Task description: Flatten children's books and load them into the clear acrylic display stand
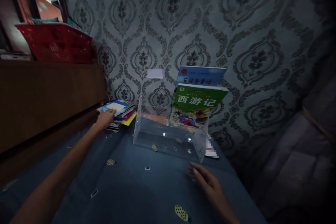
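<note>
At the left, my left hand point(105, 118) is on the near edge of a light blue book point(117, 107) with a pale panel, the top one of an uneven stack of books point(128, 116). Its fingers bend over the cover; the thumb is hard to make out. My right hand point(207, 180), slightly blurred, hovers in front of a clear acrylic book rack point(162, 140), fingers loosely bent and apart, nothing in them. Leaning upright at the rack's right side are a green picture book point(196, 103) and, behind it, a taller blue book point(202, 75).
Dark blue cloth with pineapple prints point(126, 182) covers the surface. A wooden cabinet point(52, 94) bearing a red plastic basket point(60, 43) borders the left. Patterned wallpaper point(173, 17) rises behind. Something white and flat point(211, 148) lies beyond the rack's right end; pale drapery point(294, 140) hangs right.
</note>
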Demonstrator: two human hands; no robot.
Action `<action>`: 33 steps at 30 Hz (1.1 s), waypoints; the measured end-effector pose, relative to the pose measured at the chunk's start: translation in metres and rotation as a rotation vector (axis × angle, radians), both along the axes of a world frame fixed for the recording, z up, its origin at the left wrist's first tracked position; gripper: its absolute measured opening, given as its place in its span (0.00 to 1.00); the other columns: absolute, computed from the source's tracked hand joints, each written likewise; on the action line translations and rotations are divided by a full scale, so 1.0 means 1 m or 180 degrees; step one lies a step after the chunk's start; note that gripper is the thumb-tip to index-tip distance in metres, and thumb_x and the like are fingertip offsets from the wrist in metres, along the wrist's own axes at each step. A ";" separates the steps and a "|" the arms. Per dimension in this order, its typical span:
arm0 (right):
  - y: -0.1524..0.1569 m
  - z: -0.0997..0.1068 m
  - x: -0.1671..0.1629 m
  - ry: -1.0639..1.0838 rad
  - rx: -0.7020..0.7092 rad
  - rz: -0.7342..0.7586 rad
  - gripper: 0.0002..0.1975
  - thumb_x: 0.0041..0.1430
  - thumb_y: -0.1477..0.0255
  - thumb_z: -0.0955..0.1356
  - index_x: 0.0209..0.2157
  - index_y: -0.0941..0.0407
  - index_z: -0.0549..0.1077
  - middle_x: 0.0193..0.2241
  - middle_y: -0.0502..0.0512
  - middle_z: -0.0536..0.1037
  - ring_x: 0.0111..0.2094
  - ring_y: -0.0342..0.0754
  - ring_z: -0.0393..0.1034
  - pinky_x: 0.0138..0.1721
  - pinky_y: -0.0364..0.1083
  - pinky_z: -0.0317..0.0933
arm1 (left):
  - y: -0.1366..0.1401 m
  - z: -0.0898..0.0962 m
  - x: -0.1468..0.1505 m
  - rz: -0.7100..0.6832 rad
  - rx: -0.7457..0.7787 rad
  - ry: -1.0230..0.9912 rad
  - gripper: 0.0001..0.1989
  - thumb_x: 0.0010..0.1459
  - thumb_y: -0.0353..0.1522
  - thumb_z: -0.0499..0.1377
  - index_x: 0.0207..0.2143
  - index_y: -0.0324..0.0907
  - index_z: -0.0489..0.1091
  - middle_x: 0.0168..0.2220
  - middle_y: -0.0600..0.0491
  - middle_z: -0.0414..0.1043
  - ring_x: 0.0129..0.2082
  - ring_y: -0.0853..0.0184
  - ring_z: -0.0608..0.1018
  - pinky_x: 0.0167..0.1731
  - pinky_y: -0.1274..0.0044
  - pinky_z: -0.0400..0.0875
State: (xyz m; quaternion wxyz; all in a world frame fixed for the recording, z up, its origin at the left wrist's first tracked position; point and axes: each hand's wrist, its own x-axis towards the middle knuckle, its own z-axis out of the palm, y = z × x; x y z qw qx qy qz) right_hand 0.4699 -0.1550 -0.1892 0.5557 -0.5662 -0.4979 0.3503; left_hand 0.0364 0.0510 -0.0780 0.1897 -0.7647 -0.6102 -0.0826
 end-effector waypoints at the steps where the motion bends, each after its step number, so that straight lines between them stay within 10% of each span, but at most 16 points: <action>1: 0.000 0.000 -0.006 0.0112 -0.0077 0.0065 0.29 0.42 0.46 0.74 0.38 0.54 0.82 0.36 0.64 0.83 0.42 0.62 0.78 0.37 0.53 0.74 | -0.002 0.003 0.001 -0.0007 -0.0017 0.0060 0.19 0.65 0.24 0.45 0.55 0.40 0.65 0.57 0.39 0.70 0.57 0.55 0.72 0.57 0.57 0.55; 20: 0.113 0.038 -0.250 0.2579 -0.1204 0.2009 0.15 0.57 0.60 0.73 0.37 0.56 0.72 0.31 0.52 0.80 0.31 0.48 0.78 0.37 0.49 0.73 | -0.173 0.008 0.055 0.0228 -0.0704 0.0658 0.21 0.61 0.20 0.49 0.56 0.33 0.65 0.49 0.37 0.75 0.47 0.54 0.79 0.39 0.69 0.74; 33: 0.064 -0.017 -0.208 0.2338 -0.1245 0.1210 0.13 0.39 0.80 0.73 0.32 0.56 0.74 0.23 0.48 0.80 0.30 0.51 0.79 0.36 0.48 0.73 | -0.282 -0.098 0.067 -0.0989 -0.1254 0.1115 0.28 0.56 0.16 0.51 0.58 0.34 0.68 0.51 0.32 0.74 0.48 0.51 0.80 0.37 0.68 0.80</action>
